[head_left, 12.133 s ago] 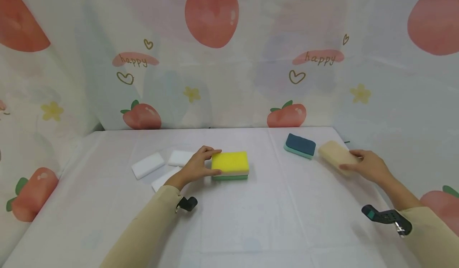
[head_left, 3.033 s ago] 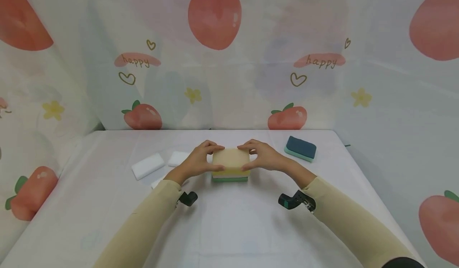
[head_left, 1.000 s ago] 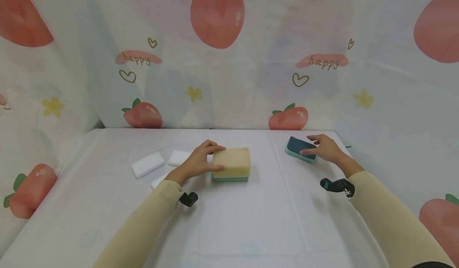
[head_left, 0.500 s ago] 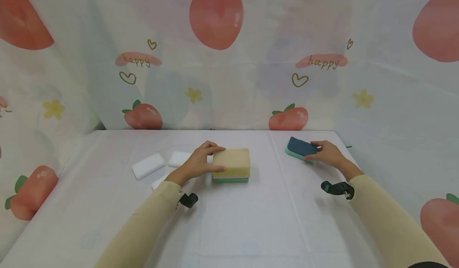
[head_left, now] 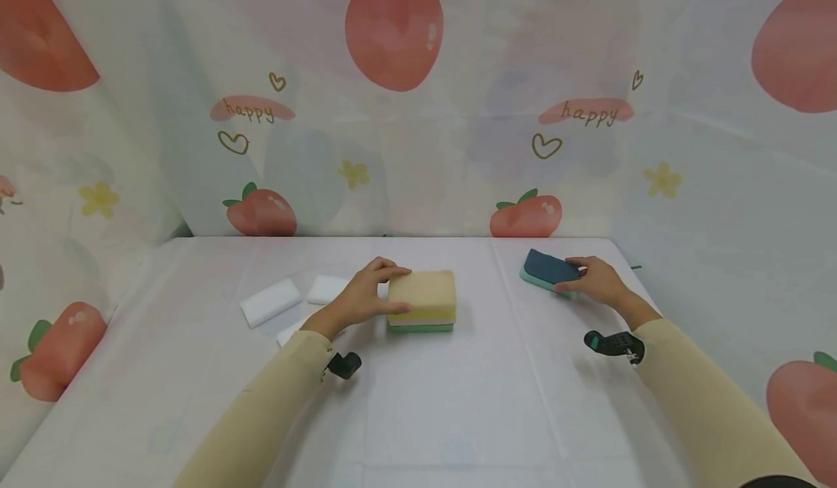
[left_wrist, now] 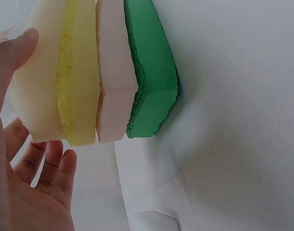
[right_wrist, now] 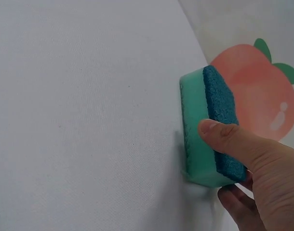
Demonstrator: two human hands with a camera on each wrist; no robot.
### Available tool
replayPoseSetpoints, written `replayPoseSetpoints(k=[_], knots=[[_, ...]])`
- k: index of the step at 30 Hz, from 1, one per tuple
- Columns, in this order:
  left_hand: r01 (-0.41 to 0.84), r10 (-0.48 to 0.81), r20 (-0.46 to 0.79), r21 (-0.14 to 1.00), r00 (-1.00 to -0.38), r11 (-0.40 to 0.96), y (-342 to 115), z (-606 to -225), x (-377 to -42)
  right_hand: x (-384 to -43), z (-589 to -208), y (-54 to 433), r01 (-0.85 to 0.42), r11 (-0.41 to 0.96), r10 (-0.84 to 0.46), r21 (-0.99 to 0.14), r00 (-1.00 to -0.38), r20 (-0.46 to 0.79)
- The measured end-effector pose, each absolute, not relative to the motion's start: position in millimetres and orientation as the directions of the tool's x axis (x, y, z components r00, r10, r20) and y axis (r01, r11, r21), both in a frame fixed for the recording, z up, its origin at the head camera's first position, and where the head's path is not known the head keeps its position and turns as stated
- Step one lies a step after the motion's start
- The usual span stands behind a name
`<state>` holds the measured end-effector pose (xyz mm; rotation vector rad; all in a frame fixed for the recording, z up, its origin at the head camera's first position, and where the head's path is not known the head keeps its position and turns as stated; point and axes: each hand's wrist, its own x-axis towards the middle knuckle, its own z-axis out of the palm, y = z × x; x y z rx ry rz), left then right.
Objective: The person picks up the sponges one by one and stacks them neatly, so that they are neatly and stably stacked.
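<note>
Backdrop cloth (head_left: 451, 161), pale with red fruit and "happy" prints, hangs behind a white-covered table (head_left: 458, 408). From my feeds: left hand (head_left: 355, 298) grasping the cream sponge (left_wrist: 43, 91) at its left end, thumb on the near side. Directly below that grip, stacked in order: yellow sponge (left_wrist: 79, 72), whitish slab (left_wrist: 115, 72), green slab (left_wrist: 154, 67) lowest, against the table. Left of the same grip lie three white blocks (head_left: 270, 302), one partly hidden behind the wrist. Right hand (head_left: 599, 282) pinching the blue-and-teal sponge (head_left: 548, 265) by its right end, dark blue face up, teal layer under; I cannot tell whether its underside touches the table. Between the two grips, the stack and bare white cover.
</note>
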<state>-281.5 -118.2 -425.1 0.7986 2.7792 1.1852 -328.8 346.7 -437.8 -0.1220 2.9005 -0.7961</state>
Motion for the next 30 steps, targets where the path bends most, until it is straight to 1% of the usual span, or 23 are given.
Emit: replayPoseSetpoints(k=[9,30], knots=[[0.439,0.461,0.166,0.683,-0.872,0.584,-117.9,-424.6,-281.6,-327.5,-436.2,345.5,-0.034,0.858,-0.104,-0.513,-0.989,-0.108],[0.452,0.458,0.190,0.683,-0.868,0.574,-118.3,-428.0,-282.5,-325.4,-438.3,347.3,-0.052,0.856,-0.111,-0.515,-0.990,-0.085]])
